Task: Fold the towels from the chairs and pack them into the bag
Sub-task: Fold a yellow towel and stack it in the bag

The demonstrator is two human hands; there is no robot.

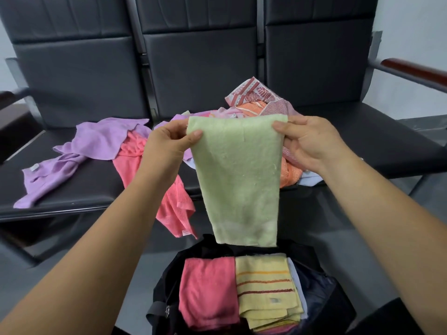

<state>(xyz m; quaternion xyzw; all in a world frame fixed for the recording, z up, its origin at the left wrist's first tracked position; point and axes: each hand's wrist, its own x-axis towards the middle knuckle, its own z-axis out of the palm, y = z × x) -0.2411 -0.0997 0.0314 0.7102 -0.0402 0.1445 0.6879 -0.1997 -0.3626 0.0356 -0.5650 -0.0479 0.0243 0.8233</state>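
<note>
**A:** Green terry towel: who has hold of it?

**B:** Both hands. The left hand pinches one upper corner between thumb and fingers. The right hand pinches the other, so each is clamped on the top edge with the cloth stretched flat between them.

**A:** How does it lie?

**B:** It hangs straight down from the hands as a narrow strip, which looks doubled lengthwise. Its long axis runs from the hands down towards the person. The lower edge ends just above the black bag, apart from it.

**A:** So the bag is underneath?

**B:** Directly below the hands, mouth open. Inside, a folded pink towel lies under the left hand. A folded yellow striped towel lies under the right, touching the pink one along one edge.

**A:** What does the next fold turn on?

**B:** As I judge it, on that vertical length: the bottom edge has to come up to the top edge. Neither hand is nearer, since the strip hangs midway between them. Then it can drop onto the packed pair.

**A:** And what's left?

**B:** Beyond the left hand, a purple towel and a coral towel sprawl over the chair seat. The coral one spills off the front. Beyond the right hand sits a heap of patterned towels. Plenty to fold, I'd say.
</note>
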